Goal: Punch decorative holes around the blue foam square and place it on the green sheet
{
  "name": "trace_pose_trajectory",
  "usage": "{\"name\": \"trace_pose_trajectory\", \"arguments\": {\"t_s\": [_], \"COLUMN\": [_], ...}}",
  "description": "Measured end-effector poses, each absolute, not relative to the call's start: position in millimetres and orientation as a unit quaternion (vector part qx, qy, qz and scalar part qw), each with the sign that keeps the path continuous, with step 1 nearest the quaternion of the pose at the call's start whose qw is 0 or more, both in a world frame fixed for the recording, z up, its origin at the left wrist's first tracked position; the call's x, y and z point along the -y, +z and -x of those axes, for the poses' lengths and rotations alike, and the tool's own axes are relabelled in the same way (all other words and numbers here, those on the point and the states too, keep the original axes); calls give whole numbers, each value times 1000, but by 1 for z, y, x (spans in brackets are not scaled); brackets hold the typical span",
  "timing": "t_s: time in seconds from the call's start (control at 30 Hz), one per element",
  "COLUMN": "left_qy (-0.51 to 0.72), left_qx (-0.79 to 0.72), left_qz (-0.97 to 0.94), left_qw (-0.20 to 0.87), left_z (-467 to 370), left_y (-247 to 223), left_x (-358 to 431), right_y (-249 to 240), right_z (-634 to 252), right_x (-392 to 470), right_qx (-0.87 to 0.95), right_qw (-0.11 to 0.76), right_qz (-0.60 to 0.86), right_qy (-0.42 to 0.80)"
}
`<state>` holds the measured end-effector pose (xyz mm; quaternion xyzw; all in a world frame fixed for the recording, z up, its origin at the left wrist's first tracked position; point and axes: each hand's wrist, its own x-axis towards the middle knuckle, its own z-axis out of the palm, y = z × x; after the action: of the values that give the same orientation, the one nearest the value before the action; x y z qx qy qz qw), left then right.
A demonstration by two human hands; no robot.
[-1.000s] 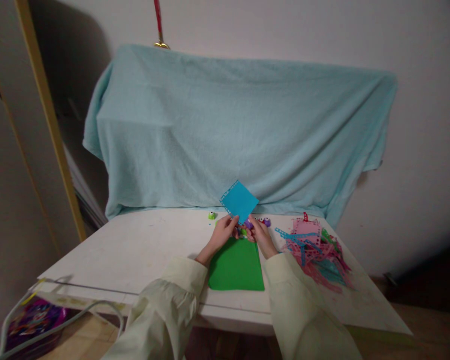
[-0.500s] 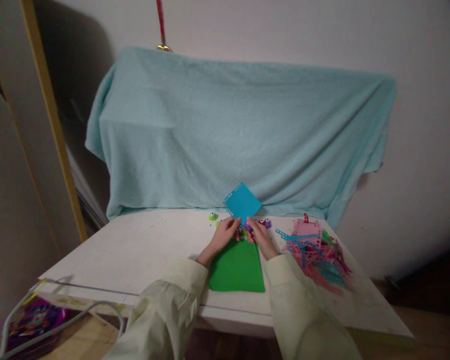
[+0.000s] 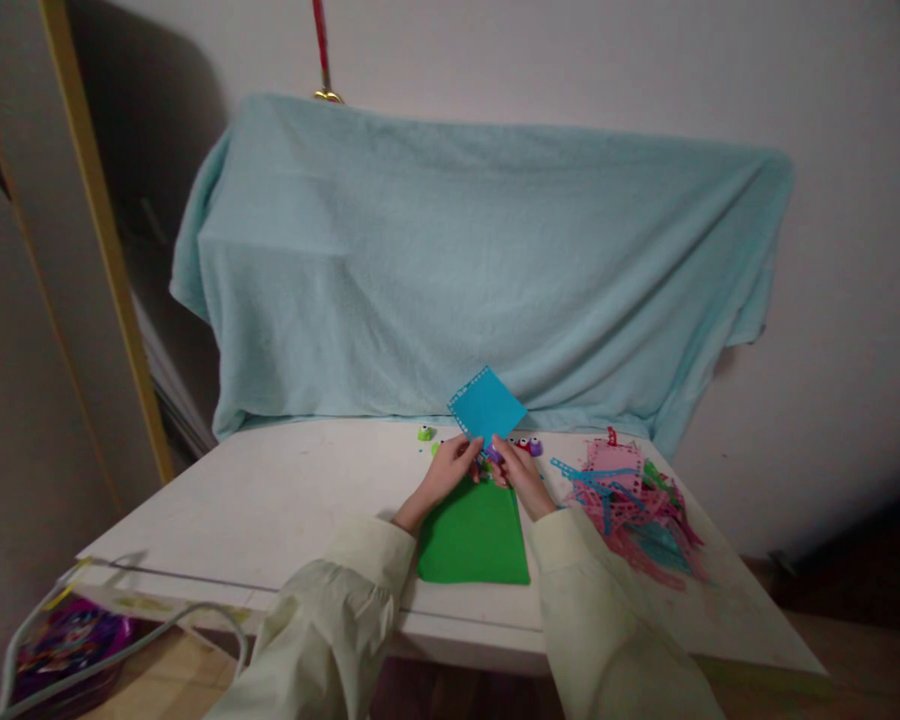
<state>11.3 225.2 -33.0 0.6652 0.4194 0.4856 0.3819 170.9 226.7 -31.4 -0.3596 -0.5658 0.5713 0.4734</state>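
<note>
A square of blue paper (image 3: 487,402) is held up cornerwise, with a row of small cut-out holes along its upper-left edge. My left hand (image 3: 452,466) is closed, pinching the paper near its lower corner. In my right hand (image 3: 521,470) is a small purple craft punch (image 3: 493,454), gripped at the same corner; the fingers partly hide it. Beneath both hands lies a green sheet (image 3: 474,535) on the white table (image 3: 292,500). Small punches with eyes stand behind the hands, among them a green punch (image 3: 425,433) on the left and another purple punch (image 3: 535,447) on the right.
To the right is a tangled heap of punched pink, blue and green paper strips (image 3: 630,500). A light-blue cloth (image 3: 480,250) hangs behind the table. At the lower left, a grey cable (image 3: 157,630) loops past the table's front edge, near a purple package (image 3: 71,640).
The blue paper has shifted very slightly to the right. Both hands keep their grip and have barely moved.
</note>
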Motion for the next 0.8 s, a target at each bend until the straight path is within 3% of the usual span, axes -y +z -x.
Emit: {"name": "trace_pose_trajectory", "arguments": {"t_s": [0.8], "left_qy": [497], "left_qx": [-423], "left_qz": [-652], "left_qw": [387], "left_z": [-11], "left_y": [-32], "left_x": [-226], "right_y": [-29], "right_z": [-172], "right_x": [-224], "right_qx": [573], "right_qw": [466], "right_qz": [370], "right_qy": [564]}}
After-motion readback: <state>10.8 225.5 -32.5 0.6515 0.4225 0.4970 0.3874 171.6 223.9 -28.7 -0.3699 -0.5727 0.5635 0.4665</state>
